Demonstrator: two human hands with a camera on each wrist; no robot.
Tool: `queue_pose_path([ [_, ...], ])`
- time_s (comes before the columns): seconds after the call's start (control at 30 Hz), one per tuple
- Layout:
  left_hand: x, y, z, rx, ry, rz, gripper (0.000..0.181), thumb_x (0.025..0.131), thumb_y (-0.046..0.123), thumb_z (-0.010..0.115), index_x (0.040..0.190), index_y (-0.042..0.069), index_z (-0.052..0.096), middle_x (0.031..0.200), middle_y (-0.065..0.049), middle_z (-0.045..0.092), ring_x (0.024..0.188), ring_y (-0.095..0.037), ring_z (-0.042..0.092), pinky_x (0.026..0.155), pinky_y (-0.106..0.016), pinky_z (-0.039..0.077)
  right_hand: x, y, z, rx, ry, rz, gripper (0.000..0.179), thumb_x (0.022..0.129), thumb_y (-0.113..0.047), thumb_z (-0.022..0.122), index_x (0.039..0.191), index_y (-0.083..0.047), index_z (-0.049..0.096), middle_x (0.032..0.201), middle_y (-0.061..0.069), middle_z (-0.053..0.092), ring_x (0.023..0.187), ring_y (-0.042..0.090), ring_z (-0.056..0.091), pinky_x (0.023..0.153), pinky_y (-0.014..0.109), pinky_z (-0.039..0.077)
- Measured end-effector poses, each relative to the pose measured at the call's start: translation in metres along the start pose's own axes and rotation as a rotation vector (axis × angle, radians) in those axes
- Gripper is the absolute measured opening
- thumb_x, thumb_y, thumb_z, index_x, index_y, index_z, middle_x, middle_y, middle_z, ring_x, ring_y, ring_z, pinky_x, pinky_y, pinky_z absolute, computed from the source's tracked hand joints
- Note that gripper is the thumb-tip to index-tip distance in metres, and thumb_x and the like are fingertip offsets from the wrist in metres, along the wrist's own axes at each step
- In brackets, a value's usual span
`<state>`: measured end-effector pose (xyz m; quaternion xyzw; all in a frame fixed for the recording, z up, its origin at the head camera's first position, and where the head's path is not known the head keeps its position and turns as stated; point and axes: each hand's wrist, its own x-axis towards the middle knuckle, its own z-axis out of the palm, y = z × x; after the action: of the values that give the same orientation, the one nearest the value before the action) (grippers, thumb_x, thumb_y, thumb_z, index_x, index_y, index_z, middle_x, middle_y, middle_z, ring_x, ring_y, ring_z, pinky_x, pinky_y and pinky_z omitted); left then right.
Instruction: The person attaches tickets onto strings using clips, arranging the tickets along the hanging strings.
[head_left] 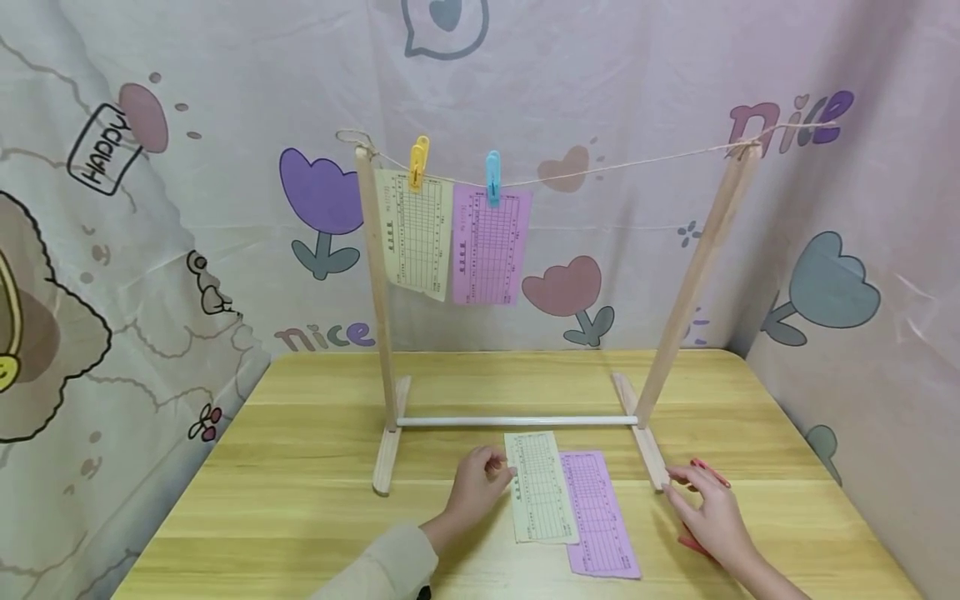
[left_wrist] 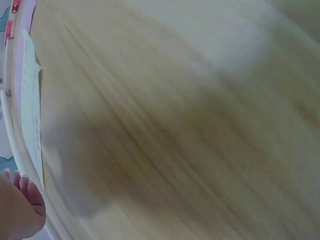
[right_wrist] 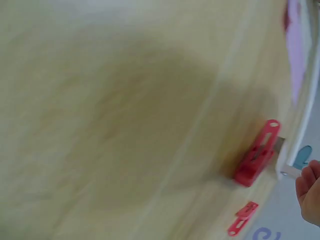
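In the head view, a pale yellow printed slip (head_left: 542, 492) lies on the table, partly over a purple printed slip (head_left: 602, 517). My left hand (head_left: 477, 486) is at the yellow slip's left edge, with the thumb tip close to the paper. Loosely bent fingers show on that hand, and no grip is visible. My right hand (head_left: 708, 504) hovers by the right foot of a wooden stand, thumb and fingers apart. Beneath and beside it are two red clothespins, a nearer one (right_wrist: 257, 154) and a smaller-looking one (right_wrist: 243, 219) in the right wrist view.
Twine (head_left: 630, 164) runs between the stand's left post (head_left: 379, 292) and right post (head_left: 697, 283). From it hang a yellow slip (head_left: 416, 237) on a yellow clothespin (head_left: 417, 164) and a purple slip (head_left: 489, 246) on a blue clothespin (head_left: 492, 177). A white bar (head_left: 517, 422) joins the feet.
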<state>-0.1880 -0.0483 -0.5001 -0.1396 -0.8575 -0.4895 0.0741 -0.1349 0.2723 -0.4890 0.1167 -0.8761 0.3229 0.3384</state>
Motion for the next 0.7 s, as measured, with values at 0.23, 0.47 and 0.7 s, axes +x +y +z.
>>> queue_pose_path([
  [0.23, -0.003, 0.000, 0.007, 0.039, 0.006, -0.031, 0.019, 0.080, 0.013, 0.070, 0.091, 0.001, 0.061, 0.083, -0.001, 0.055, 0.077, -0.009, 0.048, 0.067, -0.019, 0.045, -0.019, 0.010, -0.010, -0.081, -0.081, 0.047, 0.033, 0.060, 0.005, 0.078, 0.090, 0.000, 0.067, 0.084, 0.006, 0.066, 0.078, -0.002, 0.053, 0.072, 0.001, 0.038],
  [0.47, -0.009, 0.002, 0.011, 0.109, -0.025, -0.048, 0.022, 0.080, 0.017, 0.071, 0.094, 0.003, 0.061, 0.088, -0.002, 0.056, 0.082, -0.014, 0.051, 0.074, -0.024, 0.048, -0.030, 0.014, -0.019, -0.130, -0.217, 0.137, 0.040, 0.060, -0.008, 0.084, 0.095, 0.000, 0.067, 0.090, 0.006, 0.066, 0.085, 0.006, 0.058, 0.074, 0.004, 0.042],
  [0.7, -0.010, 0.002, 0.019, 0.207, 0.003, -0.092, 0.037, 0.073, 0.022, 0.076, 0.100, 0.002, 0.060, 0.095, -0.005, 0.058, 0.091, -0.019, 0.051, 0.082, -0.034, 0.047, -0.032, 0.018, -0.026, -0.154, -0.511, 0.320, 0.061, 0.067, -0.030, 0.081, 0.112, 0.006, 0.060, 0.109, 0.023, 0.060, 0.106, 0.048, 0.052, 0.087, 0.059, 0.043],
])
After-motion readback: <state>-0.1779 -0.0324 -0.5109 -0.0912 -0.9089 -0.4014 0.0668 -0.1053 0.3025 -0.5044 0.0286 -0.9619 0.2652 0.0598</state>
